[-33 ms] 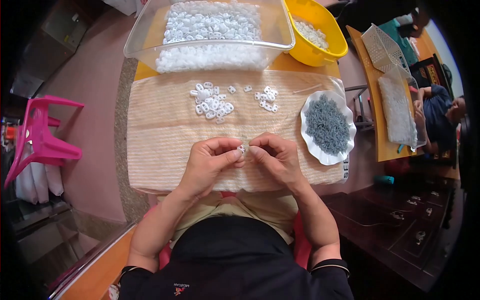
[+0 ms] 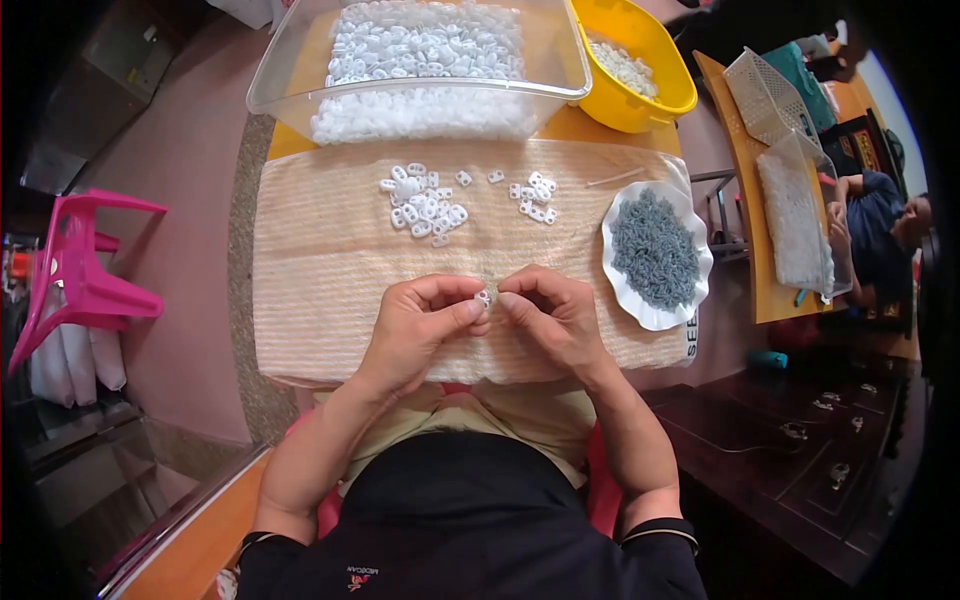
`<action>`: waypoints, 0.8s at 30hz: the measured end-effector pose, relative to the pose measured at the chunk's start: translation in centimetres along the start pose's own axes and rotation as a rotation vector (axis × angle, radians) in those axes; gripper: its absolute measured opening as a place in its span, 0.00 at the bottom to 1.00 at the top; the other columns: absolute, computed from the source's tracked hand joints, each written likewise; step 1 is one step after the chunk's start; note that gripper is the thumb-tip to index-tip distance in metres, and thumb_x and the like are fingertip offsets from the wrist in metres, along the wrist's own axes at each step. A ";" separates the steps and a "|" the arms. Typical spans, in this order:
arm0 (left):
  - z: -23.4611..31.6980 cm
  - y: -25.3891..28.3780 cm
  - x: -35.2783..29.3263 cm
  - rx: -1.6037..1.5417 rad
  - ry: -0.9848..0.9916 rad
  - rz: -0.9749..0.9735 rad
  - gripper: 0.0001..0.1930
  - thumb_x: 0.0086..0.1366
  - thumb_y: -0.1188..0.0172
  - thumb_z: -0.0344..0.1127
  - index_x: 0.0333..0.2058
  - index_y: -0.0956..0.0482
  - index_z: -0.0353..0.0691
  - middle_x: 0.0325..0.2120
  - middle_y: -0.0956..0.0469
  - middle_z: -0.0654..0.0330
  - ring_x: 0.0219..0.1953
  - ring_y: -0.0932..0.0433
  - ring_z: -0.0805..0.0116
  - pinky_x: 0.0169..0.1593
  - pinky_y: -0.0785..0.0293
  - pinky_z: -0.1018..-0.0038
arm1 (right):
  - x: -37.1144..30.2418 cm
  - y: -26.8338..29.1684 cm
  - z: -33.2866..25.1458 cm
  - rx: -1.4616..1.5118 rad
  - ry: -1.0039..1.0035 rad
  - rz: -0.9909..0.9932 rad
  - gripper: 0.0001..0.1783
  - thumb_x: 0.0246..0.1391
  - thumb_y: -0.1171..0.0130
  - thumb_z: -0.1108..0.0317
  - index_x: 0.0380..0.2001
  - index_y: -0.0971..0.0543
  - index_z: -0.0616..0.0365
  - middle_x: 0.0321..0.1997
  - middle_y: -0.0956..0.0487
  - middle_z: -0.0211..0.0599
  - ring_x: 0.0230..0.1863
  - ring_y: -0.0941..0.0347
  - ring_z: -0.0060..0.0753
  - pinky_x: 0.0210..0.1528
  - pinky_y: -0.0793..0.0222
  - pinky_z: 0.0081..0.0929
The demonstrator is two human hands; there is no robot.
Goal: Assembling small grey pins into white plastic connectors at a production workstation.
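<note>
My left hand (image 2: pixel 425 322) pinches a small white plastic piece with holes (image 2: pixel 484 298) between thumb and fingertips. Close beside it, my right hand (image 2: pixel 553 312) has thumb and forefinger pressed together; whatever they hold is too small to make out. Both hands are over the near part of a striped cloth (image 2: pixel 320 270). Beyond them lies a pile of white two-holed pieces (image 2: pixel 425 208), with a smaller group of white pieces (image 2: pixel 537 190) to its right. At the right, a wavy-rimmed white plate (image 2: pixel 655 320) bears a heap of small grey pieces (image 2: pixel 655 250).
A clear bin (image 2: pixel 420 90) of white pieces stands at the far edge, beside a yellow basin (image 2: pixel 630 112). A thin stick (image 2: pixel 612 179) lies near the plate. A pink stool (image 2: pixel 85 260) is at left. Another person (image 2: pixel 880 230) sits at a table on the right.
</note>
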State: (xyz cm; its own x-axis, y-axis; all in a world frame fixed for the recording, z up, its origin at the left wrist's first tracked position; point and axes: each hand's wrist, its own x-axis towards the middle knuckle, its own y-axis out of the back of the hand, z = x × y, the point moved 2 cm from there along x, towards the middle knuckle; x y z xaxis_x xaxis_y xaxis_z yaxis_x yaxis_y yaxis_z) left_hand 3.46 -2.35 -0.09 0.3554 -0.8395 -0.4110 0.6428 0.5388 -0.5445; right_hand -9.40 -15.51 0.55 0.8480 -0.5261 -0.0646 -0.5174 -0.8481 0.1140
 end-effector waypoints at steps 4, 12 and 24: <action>-0.2 0.0 0.1 -0.007 0.007 0.007 0.10 0.61 0.40 0.23 0.42 0.23 0.31 0.33 0.19 0.57 0.33 0.20 0.72 0.40 0.20 0.74 | 0.1 -0.1 0.1 -0.040 0.013 -0.018 0.05 0.56 0.42 0.77 0.36 0.22 0.66 0.32 0.23 0.29 0.31 0.29 0.15 0.34 0.32 0.14; -0.6 0.2 0.1 -0.016 0.013 -0.004 0.11 0.61 0.39 0.25 0.43 0.23 0.29 0.34 0.19 0.56 0.34 0.20 0.73 0.41 0.21 0.78 | 0.4 -0.1 -0.1 -0.112 0.040 -0.054 0.04 0.55 0.42 0.78 0.34 0.21 0.67 0.33 0.22 0.33 0.32 0.27 0.19 0.34 0.31 0.16; -0.7 0.2 0.1 -0.059 0.025 0.006 0.10 0.62 0.40 0.24 0.42 0.22 0.31 0.33 0.19 0.57 0.33 0.20 0.72 0.41 0.20 0.75 | 0.5 -0.1 0.0 -0.157 0.031 -0.066 0.04 0.56 0.42 0.78 0.35 0.22 0.67 0.33 0.22 0.33 0.33 0.27 0.18 0.35 0.32 0.16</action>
State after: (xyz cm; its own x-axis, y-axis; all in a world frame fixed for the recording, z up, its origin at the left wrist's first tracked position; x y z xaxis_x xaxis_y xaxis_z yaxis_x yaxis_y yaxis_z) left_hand 3.13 -2.26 -0.75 0.3418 -0.8348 -0.4317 0.5993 0.5474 -0.5841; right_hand -8.96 -15.71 0.50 0.8838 -0.4656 -0.0466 -0.4386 -0.8590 0.2642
